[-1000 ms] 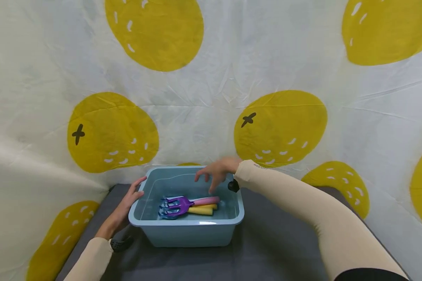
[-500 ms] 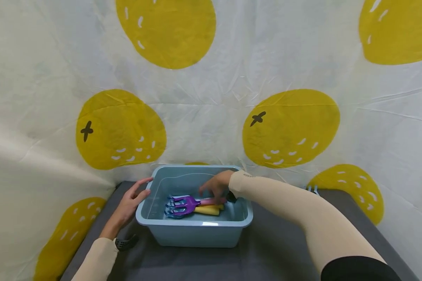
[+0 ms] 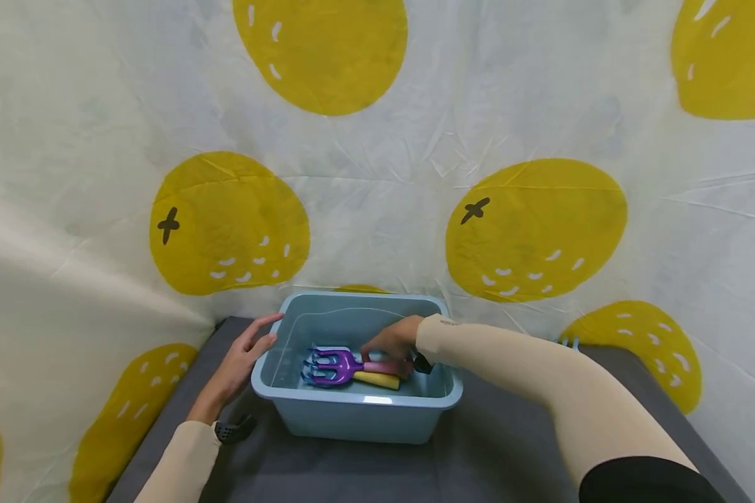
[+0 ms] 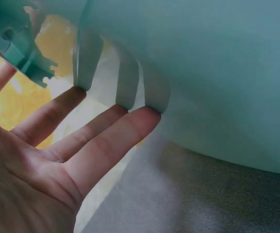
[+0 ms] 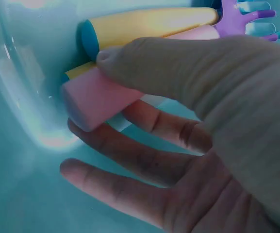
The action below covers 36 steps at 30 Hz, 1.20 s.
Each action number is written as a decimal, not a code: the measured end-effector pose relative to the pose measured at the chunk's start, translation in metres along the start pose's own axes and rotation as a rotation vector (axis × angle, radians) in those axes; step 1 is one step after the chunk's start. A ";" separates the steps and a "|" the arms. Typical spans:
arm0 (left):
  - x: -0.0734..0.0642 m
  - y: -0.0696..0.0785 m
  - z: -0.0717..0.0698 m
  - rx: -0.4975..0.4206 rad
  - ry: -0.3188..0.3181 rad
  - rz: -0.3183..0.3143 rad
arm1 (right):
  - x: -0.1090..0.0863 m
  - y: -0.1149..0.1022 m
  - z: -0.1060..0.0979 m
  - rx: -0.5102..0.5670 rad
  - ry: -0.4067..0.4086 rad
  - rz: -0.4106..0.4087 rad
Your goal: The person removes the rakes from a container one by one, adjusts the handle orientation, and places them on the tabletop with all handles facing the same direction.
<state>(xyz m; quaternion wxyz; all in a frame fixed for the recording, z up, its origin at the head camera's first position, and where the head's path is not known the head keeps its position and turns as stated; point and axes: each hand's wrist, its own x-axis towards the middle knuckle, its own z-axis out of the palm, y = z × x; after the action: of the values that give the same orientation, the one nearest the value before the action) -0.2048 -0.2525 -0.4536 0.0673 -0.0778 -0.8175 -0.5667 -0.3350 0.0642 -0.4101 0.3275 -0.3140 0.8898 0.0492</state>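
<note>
A light blue plastic basin [image 3: 358, 419] holds several small hand rakes. On top lies a purple hand rake [image 3: 335, 367] with a pink handle [image 5: 98, 97]. My right hand [image 3: 395, 339] reaches into the basin and pinches that handle near its end, thumb on one side and fingers on the other. Beneath and beside it lie yellow-handled rakes [image 3: 377, 379] with blue tines, partly covered by the purple one. My left hand [image 3: 235, 363] is at the basin's left side, its extended fingertips [image 4: 147, 116] touching the outer wall.
The basin stands on a dark grey cloth-covered table [image 3: 497, 447]. Behind it hangs a white curtain [image 3: 377, 230] with big yellow fruit prints. Light blue prongs [image 3: 569, 344] show past my right forearm at the table's far side.
My right hand has come down into the basin and taken hold of the pink handle. The left hand stays at the basin's side. The head view has shifted slightly.
</note>
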 end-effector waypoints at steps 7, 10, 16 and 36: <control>-0.001 -0.002 -0.008 -0.103 -0.083 -0.014 | 0.016 0.011 -0.003 0.024 -0.020 -0.136; 0.000 -0.002 -0.011 -0.113 -0.086 -0.006 | 0.021 0.013 -0.005 -0.018 -0.004 -0.221; 0.005 -0.002 -0.006 -0.067 -0.055 0.033 | 0.010 0.007 -0.008 -0.019 -0.033 -0.210; 0.007 0.000 -0.004 -0.059 -0.029 -0.047 | -0.035 0.003 -0.040 -0.007 0.015 -0.225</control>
<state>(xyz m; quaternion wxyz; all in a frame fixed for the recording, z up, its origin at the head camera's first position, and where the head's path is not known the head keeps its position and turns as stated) -0.2114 -0.2556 -0.4508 0.0396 -0.0687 -0.8029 -0.5909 -0.3378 0.0731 -0.3581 0.3232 -0.4134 0.8512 0.0126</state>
